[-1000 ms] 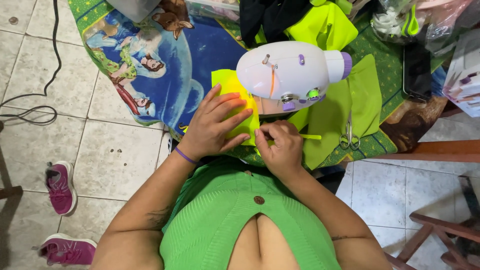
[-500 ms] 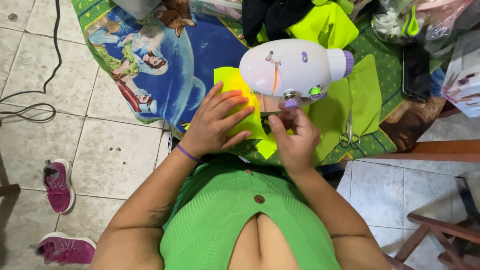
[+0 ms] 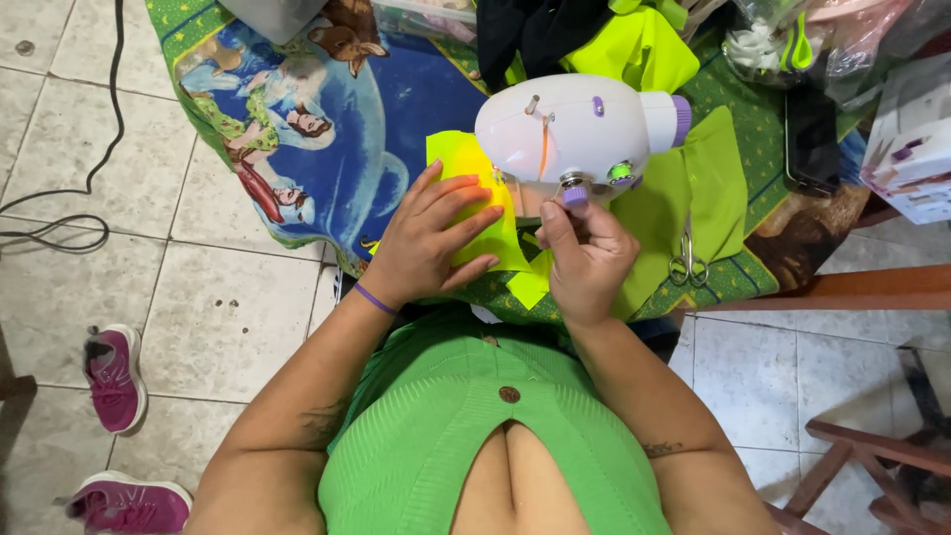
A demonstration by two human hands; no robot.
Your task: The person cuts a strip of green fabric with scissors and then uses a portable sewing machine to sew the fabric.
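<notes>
From the head camera I look straight down on a small white plastic sewing machine with purple knobs (image 3: 575,134), standing on a counter draped in a green-bordered cartoon-print cloth (image 3: 327,149). My left hand (image 3: 431,238) lies flat with the fingers spread on a bright yellow-green piece of fabric (image 3: 466,163), pressing it onto the counter just left of the machine; it grips nothing, only holds the fabric down. A thin purple band (image 3: 374,299) circles that wrist. My right hand (image 3: 589,253) is raised to the front of the machine, its fingertips pinched together right below a small purple knob (image 3: 576,196); I cannot tell whether they hold thread or only touch the knob. The fabric runs from under the left palm towards the machine's needle area, which the right hand hides.

To the right of the right hand a pair of small metal scissors (image 3: 687,260) lies on a darker green fabric sheet (image 3: 708,183). Behind the machine sits a heap of neon yellow and black garments (image 3: 604,35). On the grey tiled floor (image 3: 198,307) at the left are two pink sports shoes (image 3: 114,376) and a black cable (image 3: 59,213). A wooden chair frame (image 3: 862,466) shows at the lower right.
</notes>
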